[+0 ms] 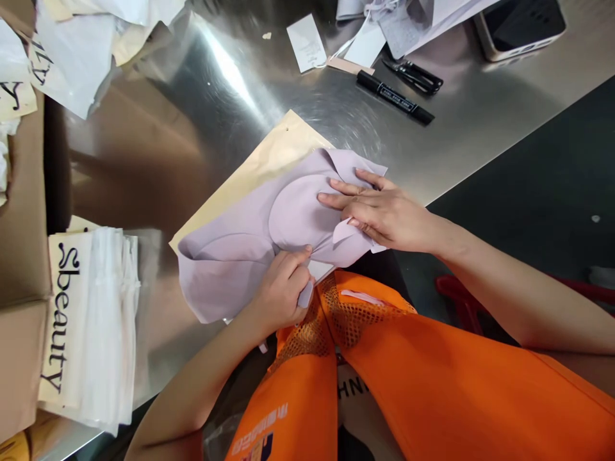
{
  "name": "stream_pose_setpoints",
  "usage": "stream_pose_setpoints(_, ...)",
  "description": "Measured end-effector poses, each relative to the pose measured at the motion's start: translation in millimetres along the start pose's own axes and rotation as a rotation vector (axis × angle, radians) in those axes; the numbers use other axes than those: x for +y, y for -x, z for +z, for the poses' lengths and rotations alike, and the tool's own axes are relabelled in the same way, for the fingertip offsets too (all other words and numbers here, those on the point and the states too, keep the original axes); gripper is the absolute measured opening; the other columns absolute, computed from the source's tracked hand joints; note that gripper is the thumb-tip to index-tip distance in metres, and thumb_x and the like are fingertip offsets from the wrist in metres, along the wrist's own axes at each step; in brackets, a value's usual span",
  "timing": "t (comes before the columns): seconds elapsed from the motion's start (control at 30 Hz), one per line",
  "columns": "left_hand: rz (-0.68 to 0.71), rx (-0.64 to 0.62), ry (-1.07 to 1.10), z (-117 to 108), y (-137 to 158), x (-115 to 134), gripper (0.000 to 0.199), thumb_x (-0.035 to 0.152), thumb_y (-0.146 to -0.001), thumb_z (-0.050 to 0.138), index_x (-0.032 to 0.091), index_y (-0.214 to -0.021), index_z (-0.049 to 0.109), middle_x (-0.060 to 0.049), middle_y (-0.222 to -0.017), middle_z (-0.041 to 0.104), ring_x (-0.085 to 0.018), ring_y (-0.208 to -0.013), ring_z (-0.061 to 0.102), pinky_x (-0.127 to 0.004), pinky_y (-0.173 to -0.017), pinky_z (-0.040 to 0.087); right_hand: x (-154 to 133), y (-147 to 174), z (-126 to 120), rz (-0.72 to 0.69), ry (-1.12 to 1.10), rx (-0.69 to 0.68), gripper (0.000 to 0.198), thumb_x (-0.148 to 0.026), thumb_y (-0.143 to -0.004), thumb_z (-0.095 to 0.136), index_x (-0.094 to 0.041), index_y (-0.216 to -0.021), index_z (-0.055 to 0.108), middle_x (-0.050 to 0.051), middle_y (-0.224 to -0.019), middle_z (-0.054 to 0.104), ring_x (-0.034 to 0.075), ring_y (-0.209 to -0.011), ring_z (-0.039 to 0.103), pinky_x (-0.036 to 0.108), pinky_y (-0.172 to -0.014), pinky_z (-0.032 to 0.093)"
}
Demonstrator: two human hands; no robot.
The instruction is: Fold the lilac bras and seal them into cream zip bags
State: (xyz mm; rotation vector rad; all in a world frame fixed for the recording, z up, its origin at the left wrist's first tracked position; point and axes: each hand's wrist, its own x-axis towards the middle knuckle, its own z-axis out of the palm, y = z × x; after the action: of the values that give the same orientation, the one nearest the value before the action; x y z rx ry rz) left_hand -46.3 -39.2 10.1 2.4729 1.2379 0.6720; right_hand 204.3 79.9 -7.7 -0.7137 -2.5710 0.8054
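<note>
Garment [293,211], lilac, two moulded cups, 1 pc: laid flat-ish at ctr of metal desk [182,186], atop cream sheet [254,173]; sheet's far corner & far L border show past the fabric, small hole nr that corner. Near side of garment sits close to front desk edge, rt end nearest it. Hands, 2: L hand [288,285] w/ fingers curled in, closed on near edge of fabric betw. the cups; R hand [375,211] spread, palm down, fingertips on rt cup & far rt edge, lilac flap by thumb. White card [321,269], part hidden, pokes out under near edge. Orange vest [456,371], mesh panel, just below desk edge. Far side, well apart from garment: black marker [394,97], small black tool [417,75] just beside it, white tag [306,43] on string, phone [521,29] at upper rt. L side: bag stack [91,326], printed "Sbeauty", next to carton [22,250]; more packs [79,57] above. Room: strip of bare metal betw. stack & garment; wider stretch from sheet's far edge toward marker; R forearm crosses front edge.
</note>
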Motion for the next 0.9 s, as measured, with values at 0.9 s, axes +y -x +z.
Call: stream_pose_setpoints(0.9, 0.194, -0.107, -0.154, 3.8, 4.1, -4.4, 0.024, 0.019, -0.089, 0.05, 0.014, -0.107, 0.066, -0.014, -0.124, 0.068, -0.023, -0.075, 0.053, -0.039, -0.066, 0.042, 1.6, 0.4, -1.3, -0.062, 0.0, 0.051, 0.033, -0.025, -0.099, 0.038, -0.03, -0.124, 0.059, -0.005, -0.149, 0.046, 0.021, -0.144, 0.033, 0.047, -0.125, 0.012)
